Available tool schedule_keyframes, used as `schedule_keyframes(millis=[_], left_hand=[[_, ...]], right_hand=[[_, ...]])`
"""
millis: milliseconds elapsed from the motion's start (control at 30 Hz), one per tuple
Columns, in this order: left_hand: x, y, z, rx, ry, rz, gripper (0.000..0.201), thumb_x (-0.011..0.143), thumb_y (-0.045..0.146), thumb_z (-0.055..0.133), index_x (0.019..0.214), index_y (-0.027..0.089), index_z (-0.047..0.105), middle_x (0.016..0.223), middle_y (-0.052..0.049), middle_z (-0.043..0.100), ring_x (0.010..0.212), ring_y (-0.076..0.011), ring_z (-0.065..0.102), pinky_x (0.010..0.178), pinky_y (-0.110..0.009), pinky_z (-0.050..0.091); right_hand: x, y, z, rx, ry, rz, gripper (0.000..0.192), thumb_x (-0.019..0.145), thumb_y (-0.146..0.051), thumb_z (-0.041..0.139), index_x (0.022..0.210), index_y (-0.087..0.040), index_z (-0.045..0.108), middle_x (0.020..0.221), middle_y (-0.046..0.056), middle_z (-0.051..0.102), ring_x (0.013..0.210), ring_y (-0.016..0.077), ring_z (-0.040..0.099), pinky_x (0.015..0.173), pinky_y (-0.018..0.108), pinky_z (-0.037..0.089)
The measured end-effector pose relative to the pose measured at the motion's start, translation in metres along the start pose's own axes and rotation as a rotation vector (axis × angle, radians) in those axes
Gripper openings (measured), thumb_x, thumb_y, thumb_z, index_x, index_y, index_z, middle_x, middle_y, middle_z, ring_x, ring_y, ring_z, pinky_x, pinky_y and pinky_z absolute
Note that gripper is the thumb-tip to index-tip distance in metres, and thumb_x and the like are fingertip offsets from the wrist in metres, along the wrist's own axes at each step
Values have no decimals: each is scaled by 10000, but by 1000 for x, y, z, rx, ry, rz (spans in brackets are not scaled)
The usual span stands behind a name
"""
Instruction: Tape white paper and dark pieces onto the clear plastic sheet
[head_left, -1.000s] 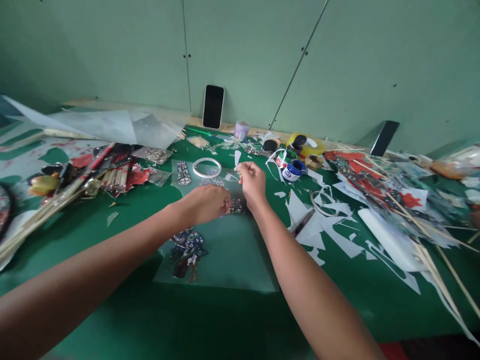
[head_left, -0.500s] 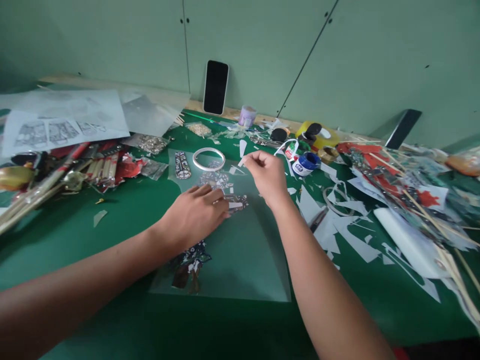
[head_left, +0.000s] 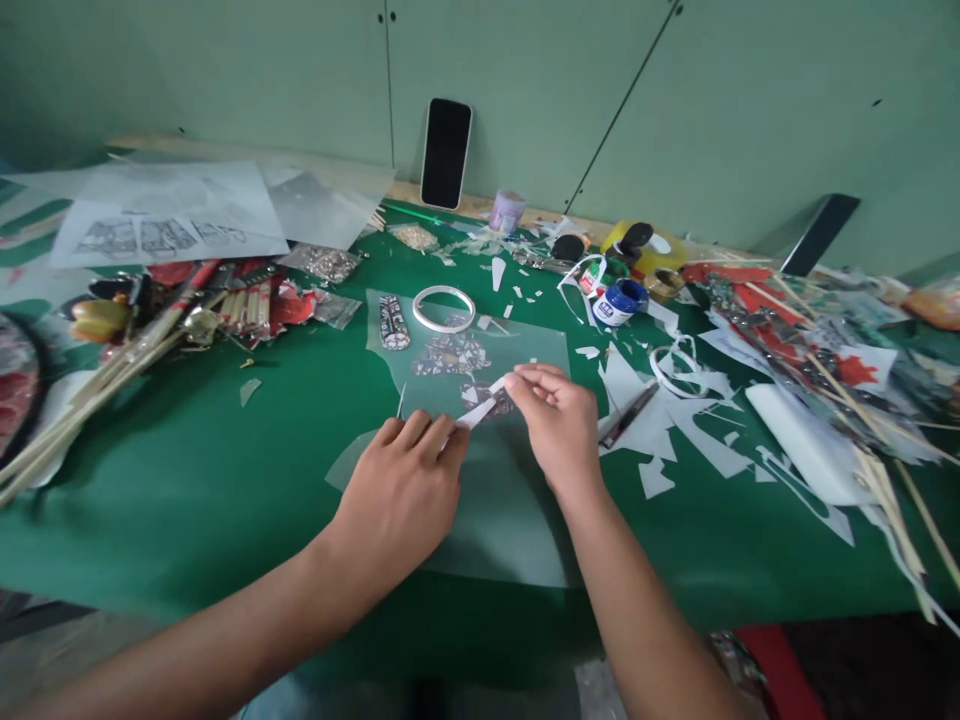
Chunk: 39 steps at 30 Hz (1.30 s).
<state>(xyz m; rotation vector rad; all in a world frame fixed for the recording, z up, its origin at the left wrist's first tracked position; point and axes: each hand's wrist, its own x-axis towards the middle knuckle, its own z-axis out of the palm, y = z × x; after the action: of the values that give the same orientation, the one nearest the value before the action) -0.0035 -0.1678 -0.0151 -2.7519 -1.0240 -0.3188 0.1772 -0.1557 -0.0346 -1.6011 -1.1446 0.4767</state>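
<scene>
My left hand is closed, fingers curled, over a translucent sheet on the green table. From its fingertips sticks out a narrow white strip. Just to the right, my right hand pinches a small white piece between thumb and forefinger, close above the strip. Under both lies a dark patterned cutout, partly hidden by the fingers. Farther back on the sheet are another patterned cutout, a rounded patterned piece and a white ring.
White paper scraps and a dark slim tool lie to the right, with a blue paint jar behind. Sticks and printed paper fill the left. A phone leans against the back wall.
My right hand has come down and nearer the left, bringing the small white piece to the strip. My left hand has shifted slightly toward me. The camera view has moved a little.
</scene>
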Motion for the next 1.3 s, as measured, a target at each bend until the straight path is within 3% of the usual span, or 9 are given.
schedule_keyframes(millis=[133,367,567,733,1300], left_hand=[[-16,8,-1,-2,57,-22,356,872,131,491,1192,111,648,1020,-113,675,890,-259,598,697,-381,471],[-28,10,2,-80,154,-57,330,915,147,474,1187,121,659,1176,-69,690,989,-239,595,788,-381,466],[-33,11,4,-83,137,-68,326,906,154,470,1156,139,679,1119,-71,698,959,-246,590,776,-386,454],[-34,11,7,-94,158,-59,346,919,170,468,1203,122,659,1195,-59,686,986,-251,578,815,-391,446],[-33,8,7,-133,90,-59,372,909,165,464,1236,160,640,1330,-47,623,1028,-254,568,819,-413,451]], right_hand=[[-24,-4,-1,-131,47,-13,217,756,-391,633,701,-207,734,1098,94,708,1056,271,629,936,416,453],[-41,-19,11,-311,-9,46,155,766,-334,645,701,-235,745,1199,59,684,1187,317,537,1024,506,379],[-45,-26,21,-415,8,66,142,778,-303,651,697,-239,749,1220,41,676,1214,331,504,1046,536,335],[-49,-23,26,-474,30,26,147,783,-299,641,703,-237,747,1257,47,655,1215,341,492,1033,560,314],[-55,-19,29,-474,74,-21,151,782,-289,624,661,-229,694,1201,82,666,1154,342,494,990,550,304]])
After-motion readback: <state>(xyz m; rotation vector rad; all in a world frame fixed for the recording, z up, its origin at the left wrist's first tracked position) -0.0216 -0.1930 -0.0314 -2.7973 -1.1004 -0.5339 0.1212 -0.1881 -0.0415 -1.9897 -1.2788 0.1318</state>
